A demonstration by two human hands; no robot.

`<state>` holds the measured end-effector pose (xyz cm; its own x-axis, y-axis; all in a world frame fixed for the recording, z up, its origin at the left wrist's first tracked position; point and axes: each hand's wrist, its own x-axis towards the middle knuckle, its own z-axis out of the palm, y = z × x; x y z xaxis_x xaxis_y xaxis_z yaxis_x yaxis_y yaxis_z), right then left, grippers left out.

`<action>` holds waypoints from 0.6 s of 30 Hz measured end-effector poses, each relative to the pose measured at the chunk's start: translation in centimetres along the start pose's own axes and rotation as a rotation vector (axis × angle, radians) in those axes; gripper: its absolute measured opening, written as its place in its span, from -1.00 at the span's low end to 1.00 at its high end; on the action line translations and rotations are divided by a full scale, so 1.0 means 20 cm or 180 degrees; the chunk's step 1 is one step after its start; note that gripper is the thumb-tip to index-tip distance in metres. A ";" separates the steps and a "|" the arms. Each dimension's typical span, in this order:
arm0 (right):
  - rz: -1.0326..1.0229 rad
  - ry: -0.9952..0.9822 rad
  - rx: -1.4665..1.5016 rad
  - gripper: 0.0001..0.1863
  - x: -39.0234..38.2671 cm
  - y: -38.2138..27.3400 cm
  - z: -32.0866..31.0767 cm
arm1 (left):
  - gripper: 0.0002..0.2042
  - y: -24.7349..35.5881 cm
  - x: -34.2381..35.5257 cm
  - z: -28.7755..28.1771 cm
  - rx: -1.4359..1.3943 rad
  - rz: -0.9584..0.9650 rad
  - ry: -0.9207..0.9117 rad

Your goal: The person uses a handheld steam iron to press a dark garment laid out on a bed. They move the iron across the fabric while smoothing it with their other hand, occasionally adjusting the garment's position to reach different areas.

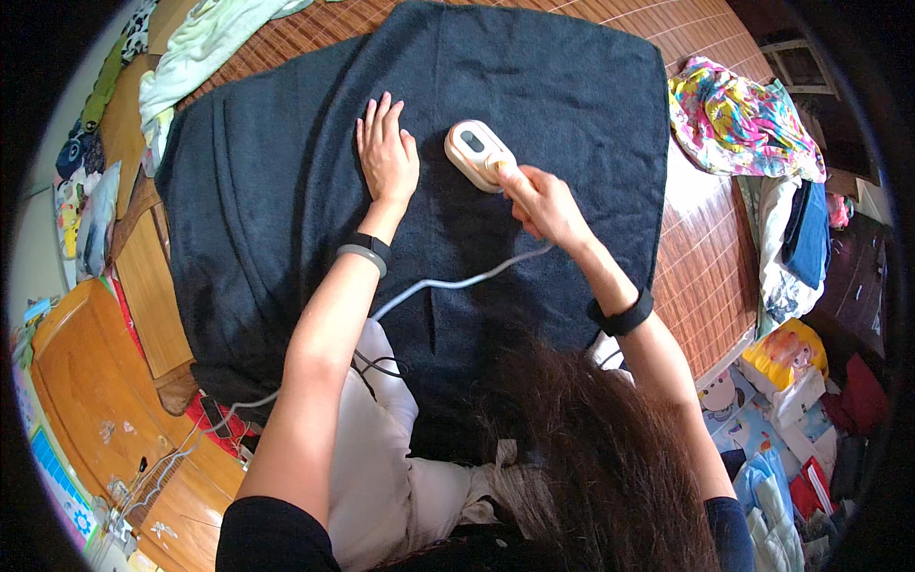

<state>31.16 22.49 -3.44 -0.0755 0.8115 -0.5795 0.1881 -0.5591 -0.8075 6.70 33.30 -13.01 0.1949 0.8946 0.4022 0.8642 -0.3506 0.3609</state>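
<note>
A dark, wrinkled cloth [553, 86] lies spread out over a brown slatted mat. On its middle rests a small white and pink handheld iron [461, 168] with a dark oval on top. My right hand [548, 205] is closed round the iron's handle, at the end nearer me. From beneath that hand a grey power cord [457, 283] runs across the cloth toward my lap and on to the left. My left hand [386, 157] lies flat on the cloth to the left of the iron, fingers stretched out and holding nothing. Bands circle both wrists.
Beyond the cloth's right edge, the slatted mat [710, 238] carries a crumpled colourful patterned cloth [739, 119]. Folded clothes [796, 234] lie at the right. A pale green cloth [205, 57] is at the far left. Nearer left stands a wooden cabinet [105, 381]. Long hair hangs over my lap.
</note>
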 end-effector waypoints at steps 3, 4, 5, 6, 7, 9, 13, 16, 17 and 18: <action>0.0007 0.0092 0.0022 -0.30 0.09 -0.03 -0.02 | -0.59 0.00 0.00 0.00 -0.0006 -0.0028 -0.0043; 0.0059 0.0161 0.0005 -0.28 0.12 -0.05 -0.03 | -0.59 0.00 0.00 0.00 0.0008 0.0004 -0.0002; 0.0042 0.0185 -0.0025 -0.23 0.14 -0.06 -0.04 | -0.59 0.00 0.00 0.00 0.0027 -0.0001 -0.0007; -0.0002 0.0191 -0.0063 -0.23 0.16 -0.07 -0.05 | -0.59 0.00 0.00 0.00 0.0054 -0.0035 -0.0058; -0.0015 0.0224 -0.0115 -0.22 0.18 -0.08 -0.06 | -0.59 0.00 0.00 0.00 0.0069 -0.0005 -0.0017; 0.0008 0.0321 -0.0122 -0.21 0.21 -0.10 -0.07 | -0.59 0.01 0.00 0.00 0.0129 -0.0053 -0.0073; -0.0166 0.0491 -0.0004 -0.22 0.27 -0.12 -0.08 | -0.59 0.01 0.00 -0.01 0.0123 -0.0029 -0.0071; -0.0220 0.0579 0.0021 -0.21 0.32 -0.14 -0.08 | -0.60 0.01 0.00 -0.01 0.0184 0.0025 -0.0046; -0.0191 0.0611 0.0011 -0.19 0.34 -0.15 -0.08 | -0.60 0.01 0.00 -0.01 0.0207 0.0025 -0.0048; -0.0232 0.0586 -0.0010 -0.19 0.35 -0.15 -0.09 | -0.60 0.02 0.00 -0.01 0.0228 0.0027 -0.0050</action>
<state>31.75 30.10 -4.86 0.0914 0.8674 -0.4891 0.1917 -0.4973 -0.8461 6.86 33.15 -12.69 0.2091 0.8961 0.3914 0.8934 -0.3379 0.2962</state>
